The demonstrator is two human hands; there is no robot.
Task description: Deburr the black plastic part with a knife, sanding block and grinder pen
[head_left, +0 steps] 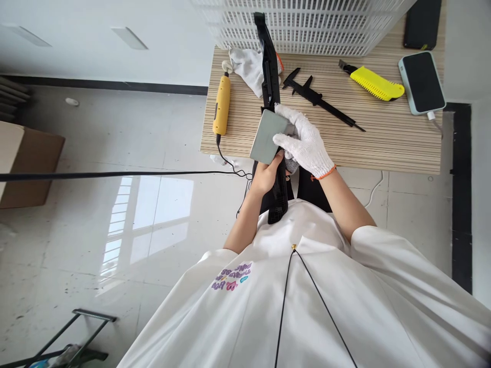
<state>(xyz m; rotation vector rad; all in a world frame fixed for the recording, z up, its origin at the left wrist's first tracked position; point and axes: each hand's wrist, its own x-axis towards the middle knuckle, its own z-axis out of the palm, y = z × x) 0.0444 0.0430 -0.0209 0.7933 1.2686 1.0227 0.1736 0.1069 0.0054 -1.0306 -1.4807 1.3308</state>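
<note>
A long black plastic part (271, 76) runs from over the table toward my lap, its lower end near my white shirt. My bare left hand (266, 175) is closed round its lower middle, thumb across the top. My right hand (303, 138), in a white knit glove with an orange cuff, pinches the right edge of a flat pale grey-green rectangular piece (267, 137). That piece lies across the black part, just above my left hand, and hides some of it. Grey material (292, 164) shows beneath the gloved hand; its kind is unclear.
On the striped table (383, 148) are a yellow corded rotary tool (221, 105), another glove (247, 69), a black caliper (322, 101), a yellow utility knife (376, 83) and a phone (422, 82). A white basket (314, 25) stands behind. A black cable (115, 176) crosses at left.
</note>
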